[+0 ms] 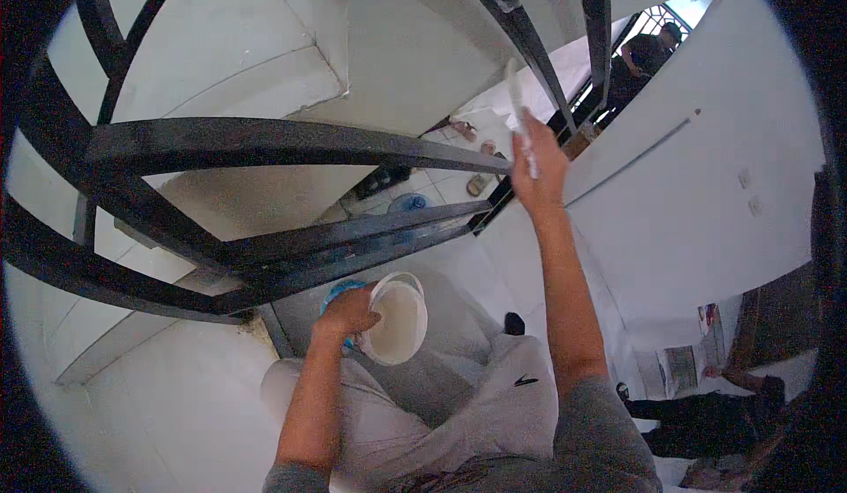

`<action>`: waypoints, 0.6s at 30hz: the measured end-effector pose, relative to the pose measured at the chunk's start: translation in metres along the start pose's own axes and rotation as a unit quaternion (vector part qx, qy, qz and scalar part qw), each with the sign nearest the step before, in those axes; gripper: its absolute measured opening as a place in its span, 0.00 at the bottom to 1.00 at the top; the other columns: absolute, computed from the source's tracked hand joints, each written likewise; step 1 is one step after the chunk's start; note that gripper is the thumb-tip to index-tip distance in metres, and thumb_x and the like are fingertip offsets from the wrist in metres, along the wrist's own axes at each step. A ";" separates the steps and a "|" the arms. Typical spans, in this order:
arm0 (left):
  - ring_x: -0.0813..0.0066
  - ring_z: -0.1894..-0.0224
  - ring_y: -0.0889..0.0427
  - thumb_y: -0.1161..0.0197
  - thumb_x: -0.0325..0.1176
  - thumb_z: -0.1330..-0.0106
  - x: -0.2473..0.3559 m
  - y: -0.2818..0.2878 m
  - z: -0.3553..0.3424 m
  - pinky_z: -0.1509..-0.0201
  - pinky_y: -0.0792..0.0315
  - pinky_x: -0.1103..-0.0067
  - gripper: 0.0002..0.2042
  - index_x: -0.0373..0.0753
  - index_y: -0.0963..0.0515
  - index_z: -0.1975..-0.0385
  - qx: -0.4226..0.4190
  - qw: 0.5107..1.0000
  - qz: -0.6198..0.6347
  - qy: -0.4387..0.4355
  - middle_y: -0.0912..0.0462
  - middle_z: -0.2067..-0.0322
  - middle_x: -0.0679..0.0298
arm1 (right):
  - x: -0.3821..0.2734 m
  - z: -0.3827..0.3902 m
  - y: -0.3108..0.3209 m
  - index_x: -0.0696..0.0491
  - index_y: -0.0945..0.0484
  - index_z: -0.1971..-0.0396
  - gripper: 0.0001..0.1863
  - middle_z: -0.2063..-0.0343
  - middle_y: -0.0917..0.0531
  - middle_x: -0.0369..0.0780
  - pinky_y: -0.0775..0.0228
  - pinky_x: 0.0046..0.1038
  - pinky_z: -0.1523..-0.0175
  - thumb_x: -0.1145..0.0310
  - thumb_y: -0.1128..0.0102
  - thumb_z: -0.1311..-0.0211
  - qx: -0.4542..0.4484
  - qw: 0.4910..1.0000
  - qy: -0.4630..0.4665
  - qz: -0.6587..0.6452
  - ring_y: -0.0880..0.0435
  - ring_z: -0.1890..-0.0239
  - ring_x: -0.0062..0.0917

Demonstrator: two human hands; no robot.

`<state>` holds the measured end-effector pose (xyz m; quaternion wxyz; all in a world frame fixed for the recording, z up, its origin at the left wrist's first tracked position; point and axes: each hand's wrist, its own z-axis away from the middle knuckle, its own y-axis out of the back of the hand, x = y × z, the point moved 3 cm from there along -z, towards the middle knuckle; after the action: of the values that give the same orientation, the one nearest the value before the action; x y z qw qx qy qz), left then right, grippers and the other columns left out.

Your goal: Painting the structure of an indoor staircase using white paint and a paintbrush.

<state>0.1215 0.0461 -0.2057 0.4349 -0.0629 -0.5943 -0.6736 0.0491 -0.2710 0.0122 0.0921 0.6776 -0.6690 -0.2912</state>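
My left hand [348, 312] grips a white plastic bucket [401, 316] at its rim, low over my lap; pale liquid shows inside, and something blue [337, 292], perhaps a cloth, is bunched beside it under that hand. My right hand [538, 162] is raised at the end of the black horizontal metal rail [309, 140], closed on a slim white tool [520, 100], perhaps a brush, pointing upward. Whether this hand touches the rail I cannot tell. Black railing bars [353, 233] cross in front of me, above the bucket.
Beyond the bars lies a tiled floor [441, 166] with a blue water jug [408, 206] and small items. A white curved wall [670, 202] rises at the right. One person [644, 56] is at a window at top right; another [706, 413], in dark clothes, is at lower right.
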 end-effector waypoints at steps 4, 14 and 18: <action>0.51 0.58 0.14 0.36 0.31 0.47 0.006 0.006 -0.001 0.52 0.20 0.61 0.31 0.44 0.29 0.38 -0.061 0.993 0.052 0.091 0.15 0.54 0.48 | -0.019 0.026 -0.027 0.59 0.27 0.42 0.22 0.50 0.19 0.52 0.30 0.42 0.41 0.71 0.41 0.35 -0.143 0.983 0.104 0.044 0.21 0.47 0.48; 0.50 0.51 0.16 0.34 0.33 0.47 0.009 0.009 -0.003 0.45 0.24 0.62 0.31 0.45 0.29 0.38 -0.083 0.989 0.081 0.095 0.16 0.52 0.49 | -0.025 -0.017 -0.012 0.58 0.25 0.43 0.21 0.53 0.17 0.50 0.25 0.38 0.47 0.75 0.39 0.37 0.054 0.996 0.072 0.026 0.17 0.53 0.45; 0.50 0.48 0.18 0.33 0.34 0.46 -0.008 0.002 0.005 0.43 0.25 0.62 0.31 0.45 0.29 0.38 -0.057 0.995 0.053 0.066 0.17 0.51 0.50 | -0.061 0.007 -0.020 0.60 0.24 0.48 0.18 0.53 0.18 0.52 0.26 0.39 0.48 0.75 0.40 0.39 -0.092 0.988 0.116 -0.044 0.18 0.55 0.47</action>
<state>0.1257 0.0548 -0.2079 0.5041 -0.0746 -0.5211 -0.6847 0.0661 -0.2088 0.0132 0.2179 0.7241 -0.5937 -0.2751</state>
